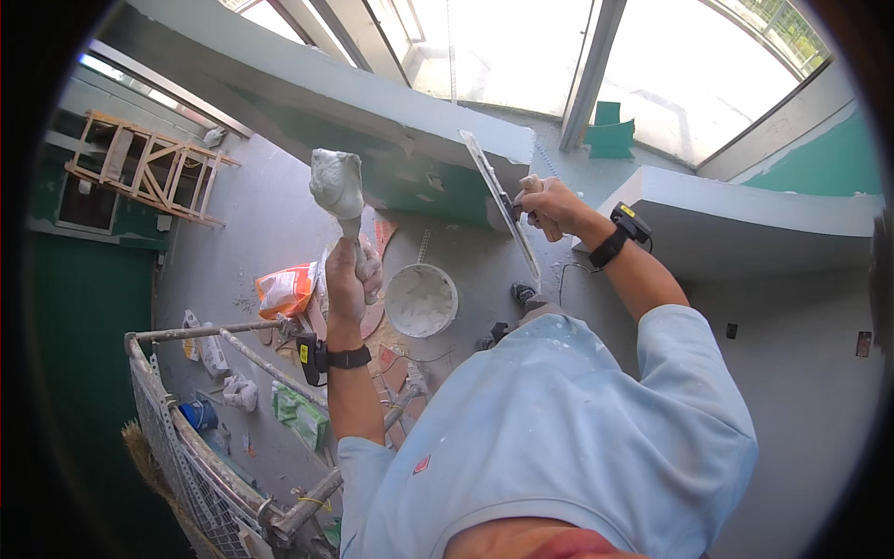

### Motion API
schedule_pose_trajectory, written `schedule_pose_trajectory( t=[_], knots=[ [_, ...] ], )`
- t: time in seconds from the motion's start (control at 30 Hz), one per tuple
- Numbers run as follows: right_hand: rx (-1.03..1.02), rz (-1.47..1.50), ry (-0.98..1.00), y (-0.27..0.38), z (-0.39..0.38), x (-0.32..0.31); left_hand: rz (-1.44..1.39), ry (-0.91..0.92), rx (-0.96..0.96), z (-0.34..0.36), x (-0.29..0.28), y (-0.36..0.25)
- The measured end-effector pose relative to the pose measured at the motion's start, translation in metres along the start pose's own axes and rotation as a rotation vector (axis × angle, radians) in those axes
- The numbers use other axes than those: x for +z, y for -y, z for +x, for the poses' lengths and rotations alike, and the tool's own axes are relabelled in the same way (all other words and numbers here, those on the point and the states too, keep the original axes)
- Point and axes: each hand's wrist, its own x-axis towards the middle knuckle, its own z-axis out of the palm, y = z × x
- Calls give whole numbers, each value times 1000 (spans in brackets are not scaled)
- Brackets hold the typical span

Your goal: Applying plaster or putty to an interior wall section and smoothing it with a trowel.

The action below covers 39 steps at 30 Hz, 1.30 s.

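Note:
My left hand point(350, 279) is closed round the handle of a small trowel. Its head is heaped with wet white plaster point(337, 182) and points away from me, so the blade's exact shape is hidden. In my right hand point(553, 211) is a long flat plastering trowel point(492, 186), fingers wrapped round its handle and the blade turned nearly edge-on. That blade is near the end of a curved half-wall point(447, 130); I cannot tell whether they touch. Below, between my arms, a white bucket point(454, 303) on the floor holds white plaster.
Scaffold rails point(209, 331) with mesh stand at the lower left. An orange and white bag point(286, 289), a green package point(300, 415) and a blue bucket point(198, 415) are on the floor. A wooden frame point(154, 168) stands at far left. Another white-topped half-wall point(745, 200) curves along the right.

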Motion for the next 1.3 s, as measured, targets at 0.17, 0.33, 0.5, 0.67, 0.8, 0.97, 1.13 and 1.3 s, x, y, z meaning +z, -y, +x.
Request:
schedule_pose_trajectory(
  t=[0.17,0.33,0.5,0.67,0.8,0.97,1.13,1.3],
  knots=[
    [-11,431,-617,-25,29,24,-24,-104,-135,-18,-22,25],
    [197,154,-717,-25,86,6,-23,-126,-187,-24,-19,34],
    [201,-162,-846,-25,108,1,40,-204,-161,-29,-21,34],
    [239,-177,-741,-31,126,-4,53,-260,-180,-29,-30,29],
    [287,6,-678,-20,136,-2,55,-294,-194,-30,-30,27],
    [276,-75,-624,9,173,22,33,-357,-205,-33,-29,30],
    [33,-103,-509,39,202,42,50,-370,-189,-36,-19,30],
    [29,408,-132,82,201,82,43,-346,-158,-49,-10,22]
  ],
)
